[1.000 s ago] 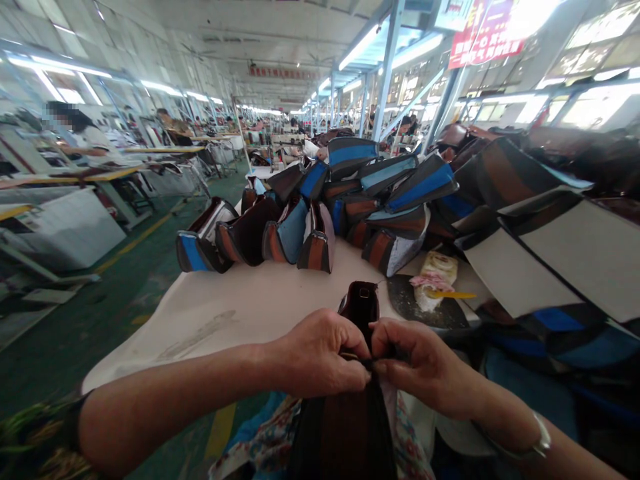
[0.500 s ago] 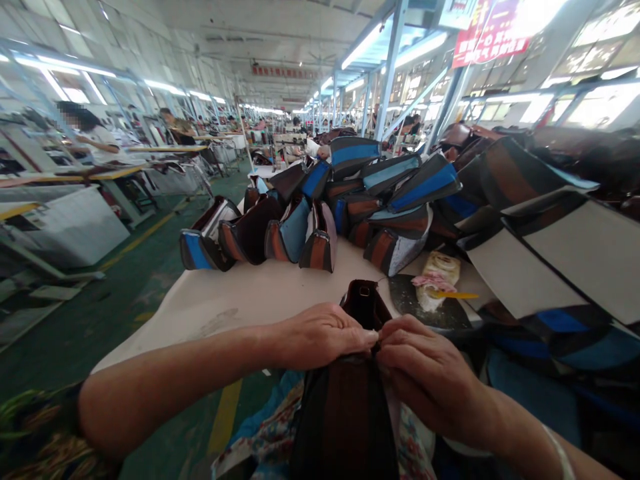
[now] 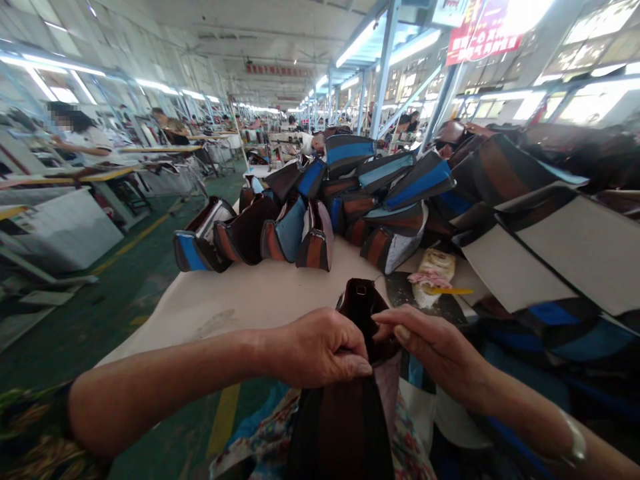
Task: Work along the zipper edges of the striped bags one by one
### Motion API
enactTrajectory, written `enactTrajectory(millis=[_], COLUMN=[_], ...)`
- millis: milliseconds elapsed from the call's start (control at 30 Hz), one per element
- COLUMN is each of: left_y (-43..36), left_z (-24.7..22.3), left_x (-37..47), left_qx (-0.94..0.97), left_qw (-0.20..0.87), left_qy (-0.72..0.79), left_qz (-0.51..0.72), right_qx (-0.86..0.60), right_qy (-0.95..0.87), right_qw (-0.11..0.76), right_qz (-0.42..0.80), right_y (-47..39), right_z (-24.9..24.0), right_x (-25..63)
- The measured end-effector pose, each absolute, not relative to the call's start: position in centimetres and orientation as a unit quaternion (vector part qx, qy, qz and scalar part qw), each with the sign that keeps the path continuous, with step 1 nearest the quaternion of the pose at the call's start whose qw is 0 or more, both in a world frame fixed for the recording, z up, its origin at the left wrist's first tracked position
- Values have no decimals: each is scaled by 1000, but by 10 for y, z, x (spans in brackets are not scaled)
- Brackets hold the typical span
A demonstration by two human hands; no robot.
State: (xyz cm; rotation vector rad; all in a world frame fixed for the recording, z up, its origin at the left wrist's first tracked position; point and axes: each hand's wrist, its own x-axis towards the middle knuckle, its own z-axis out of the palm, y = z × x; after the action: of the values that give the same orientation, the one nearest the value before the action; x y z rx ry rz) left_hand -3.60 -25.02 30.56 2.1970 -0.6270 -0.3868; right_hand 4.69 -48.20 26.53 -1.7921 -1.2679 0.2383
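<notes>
Left hand [image 3: 320, 350] pinches the bag [image 3: 343, 427] by its rim, over the floral cloth [image 3: 413, 443] — right hand [image 3: 433, 343] beside the opening, fingers bent — can't tell whether they're pinching anything.

Overhead tube lights [image 3: 357, 45] and windows [image 3: 595, 93] beyond the table's [image 3: 280, 293] right edge supply the light, with glare bleaching the upper right, the bare tabletop moderately lit, the bag [image 3: 345, 427] at the near edge deeply shadowed, distant detail soft, and frame margins stretched.
</notes>
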Motion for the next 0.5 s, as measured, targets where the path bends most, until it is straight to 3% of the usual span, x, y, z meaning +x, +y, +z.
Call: enactTrajectory(millis=[200,367,500], left_y=[-254,-252,-252], left_z=[306,301,307], left_x=[-38,-39,-37], left_qx=[881,879,865], left_qw=[382,393,420], left_qy=[-247,-239,-212], left_qz=[-129,-130,-177], right_qx=[-672,-643,-635], right_qy=[-640,-667,-616], right_qw=[319,355,389], right_qz=[192,127,258], right_y=[-466,-468,-476], right_z=[287,277,281], right_x=[58,54,64])
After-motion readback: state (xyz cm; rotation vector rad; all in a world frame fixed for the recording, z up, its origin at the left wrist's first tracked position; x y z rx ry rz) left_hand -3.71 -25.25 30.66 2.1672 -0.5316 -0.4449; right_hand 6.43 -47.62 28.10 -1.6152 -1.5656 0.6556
